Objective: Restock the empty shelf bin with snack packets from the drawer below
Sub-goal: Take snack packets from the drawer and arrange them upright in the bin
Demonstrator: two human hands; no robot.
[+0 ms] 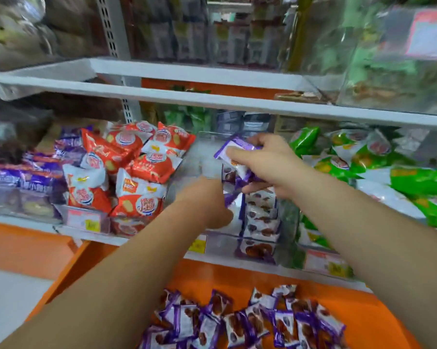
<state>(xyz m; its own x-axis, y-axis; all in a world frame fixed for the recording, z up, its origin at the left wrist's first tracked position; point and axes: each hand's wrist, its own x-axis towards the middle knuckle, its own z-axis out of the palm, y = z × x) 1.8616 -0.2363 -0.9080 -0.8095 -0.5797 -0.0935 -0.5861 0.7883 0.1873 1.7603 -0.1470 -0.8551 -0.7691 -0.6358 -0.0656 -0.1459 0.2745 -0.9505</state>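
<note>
A clear plastic shelf bin (209,159) stands in the middle of the shelf, with a row of purple-and-white snack packets (261,217) stacked along its right side. My right hand (265,162) grips a bunch of the same purple packets (237,147) above the bin. My left hand (207,202) reaches into the bin's front and pinches a purple packet end (231,197). Below, the open orange drawer (363,306) holds several loose purple packets (250,321).
Red-and-white packets (126,170) fill the bin to the left, with purple boxes (23,177) beyond them. Green packets (363,162) fill the bin on the right. A white shelf board (212,99) runs close above the hands. Yellow price tags (198,244) sit on the shelf's front edge.
</note>
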